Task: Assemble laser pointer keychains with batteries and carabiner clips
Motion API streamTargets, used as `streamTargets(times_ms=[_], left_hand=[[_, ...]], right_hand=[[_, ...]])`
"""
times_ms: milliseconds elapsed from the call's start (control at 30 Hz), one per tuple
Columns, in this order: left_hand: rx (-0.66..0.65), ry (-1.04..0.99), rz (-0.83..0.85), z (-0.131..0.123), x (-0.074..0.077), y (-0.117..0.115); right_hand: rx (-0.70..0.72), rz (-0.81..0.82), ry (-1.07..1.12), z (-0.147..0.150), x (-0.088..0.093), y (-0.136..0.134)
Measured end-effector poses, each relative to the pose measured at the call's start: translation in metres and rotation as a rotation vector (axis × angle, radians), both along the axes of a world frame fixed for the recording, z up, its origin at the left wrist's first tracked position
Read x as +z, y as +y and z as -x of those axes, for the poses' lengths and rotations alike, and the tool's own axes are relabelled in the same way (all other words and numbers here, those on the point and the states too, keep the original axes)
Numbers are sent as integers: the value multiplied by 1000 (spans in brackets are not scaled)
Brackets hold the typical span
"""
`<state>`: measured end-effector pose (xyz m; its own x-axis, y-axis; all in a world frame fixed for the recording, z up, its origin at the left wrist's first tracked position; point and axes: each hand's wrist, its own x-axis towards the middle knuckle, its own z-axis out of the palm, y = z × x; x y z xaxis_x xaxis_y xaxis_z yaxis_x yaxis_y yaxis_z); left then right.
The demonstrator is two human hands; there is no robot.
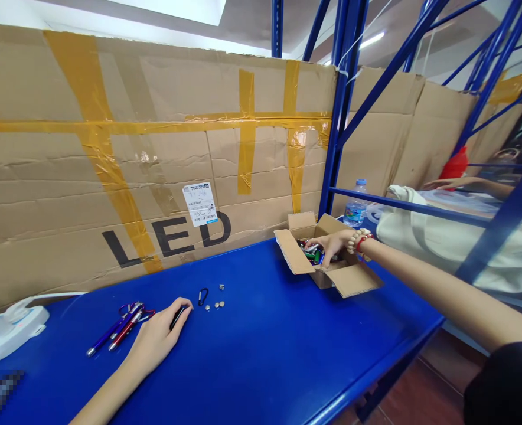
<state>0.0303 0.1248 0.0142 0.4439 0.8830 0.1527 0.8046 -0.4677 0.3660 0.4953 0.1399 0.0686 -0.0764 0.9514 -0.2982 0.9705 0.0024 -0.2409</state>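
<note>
L hand (160, 332) is resting on the blue worktop (261, 360), fingers curling shut round a small black piece (177, 319). R hand (330, 245) is reaching into an open carton (295, 255) at the worktop's far edge, fingers bending down among coloured metallic pieces (317, 258); can't tell if they're pinching one. Blk carabiner (203, 296) is lying just beyond L hand, w/ a few silver discs (219, 305) sitting near it. Blue pen-shaped tube (113, 332) & red pen-shaped tube (126, 332) are lying side by side, L of that hand. White power strip (35, 323) is sitting farther L. Water bottle (355, 203) is standing upright behind the carton; lge cardboard sheet (172, 159) marked "LED" is standing along the back.
</note>
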Motion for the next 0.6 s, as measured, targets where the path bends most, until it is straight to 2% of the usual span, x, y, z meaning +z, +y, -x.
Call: streamTargets(times_ms=[167, 400, 600], left_hand=[[8, -5, 5, 1, 0, 1], [5, -30, -10, 2, -2, 3], [-6, -53, -44, 1, -4, 4]], right_hand=[[-62, 7, -51, -3, 2, 3], [-128, -225, -167, -4, 20, 14], [-103, -221, -162, -14, 30, 14]])
